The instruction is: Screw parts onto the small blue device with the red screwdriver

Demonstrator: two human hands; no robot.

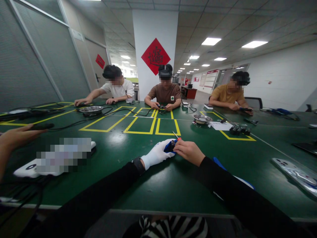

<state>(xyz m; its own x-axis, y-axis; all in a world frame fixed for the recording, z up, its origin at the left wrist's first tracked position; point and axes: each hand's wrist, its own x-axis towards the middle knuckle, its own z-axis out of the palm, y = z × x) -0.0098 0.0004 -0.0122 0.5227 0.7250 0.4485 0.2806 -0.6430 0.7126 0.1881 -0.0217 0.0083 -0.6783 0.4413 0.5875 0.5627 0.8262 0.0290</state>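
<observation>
with the left hand (160,151), curled in a white glove (149,160) with a blue palm, gripping the dark part (172,144) at 5 o'clock from the middle of the view. to work well here, probably best to brace that grip low over the green table (138,185) and leave the upper end uncovered by gloved fingers. with the bare right hand (190,152), pinching the screwdriver (178,139) by a red handle, just beside the part; hard to say whether touching. note the shaft, angled toward 11 o'clock and clear of the part. for any turning, wise to swing the tip down, seat it squarely and press in line, well away from the gloved fingers.

as for looks: mostly black, small and stubby, standing roughly upright, with a shiny, metal-looking upper end toward 12 o'clock. hidden lower down inside the glove, and too small to show any screws or slots. beside it, toward 2 o'clock, bright red on the handle, then thin along the shaft.
</observation>
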